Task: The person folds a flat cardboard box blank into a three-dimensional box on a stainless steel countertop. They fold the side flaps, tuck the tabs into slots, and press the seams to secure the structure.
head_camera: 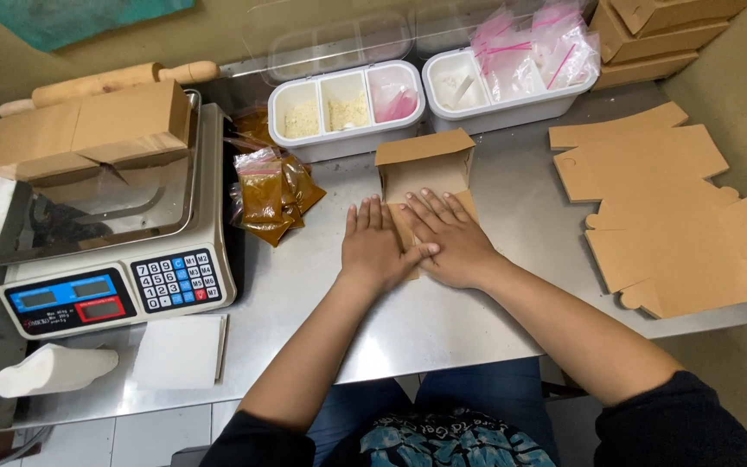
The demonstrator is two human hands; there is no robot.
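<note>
Both hands, left hand [375, 249] and right hand [448, 239], press flat with no closed grip on the half-folded cardboard box [426, 171] just before the white containers [347, 108]; light, stiff, creasable, best held by flap edges.

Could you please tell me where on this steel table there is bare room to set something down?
Bare steel lies between the hands and the flat cardboard blanks, and near the front edge beside the white paper. It is crowded around the sauce packets and white tubs.
</note>
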